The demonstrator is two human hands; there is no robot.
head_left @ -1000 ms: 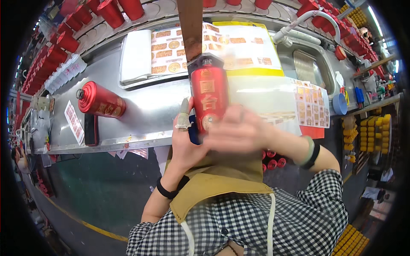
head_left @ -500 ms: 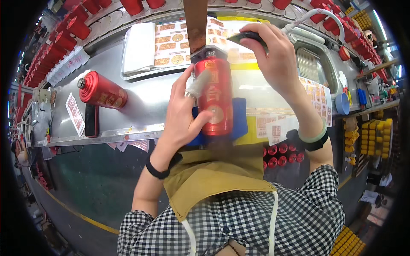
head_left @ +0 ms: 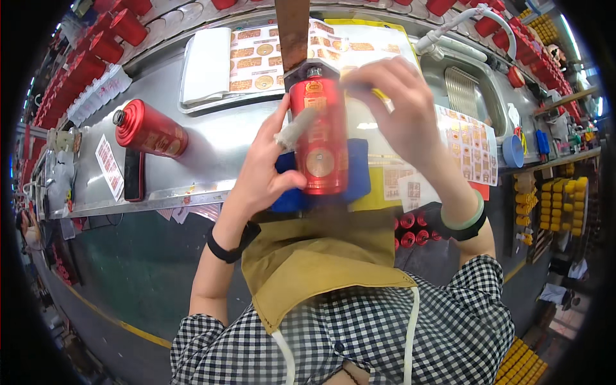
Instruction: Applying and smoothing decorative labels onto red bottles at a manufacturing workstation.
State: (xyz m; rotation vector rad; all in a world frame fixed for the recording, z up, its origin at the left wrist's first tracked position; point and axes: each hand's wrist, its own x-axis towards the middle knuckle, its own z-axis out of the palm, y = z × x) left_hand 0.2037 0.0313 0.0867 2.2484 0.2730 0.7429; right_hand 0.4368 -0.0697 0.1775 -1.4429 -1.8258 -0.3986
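A red bottle (head_left: 319,176) with gold decoration lies in front of me, its neck pointing away. My left hand (head_left: 263,163) steadies it from the left, thumb near its lower end and fingers along its side. One left finger wears a pale wrapping (head_left: 296,130). Beside the bottle's upper right, my right hand (head_left: 401,106) is bent at the fingers and smeared by motion. A dark, slim hand tool (head_left: 359,86) shows blurred in its fingers; its exact kind cannot be made out. Beneath the bottle is a blue pad (head_left: 358,168).
Another red bottle (head_left: 153,131) lies tilted at left, near a black phone (head_left: 134,176). Sheets of gold labels (head_left: 256,61) lie on a tray behind. More label sheets (head_left: 471,144) are at right, before a sink (head_left: 491,83). A brown upright post (head_left: 293,32) stands beyond the bottle.
My right hand has come down from above the label sheets to the bottle's upper right side. My left hand stays on the bottle. The view has shifted slightly.
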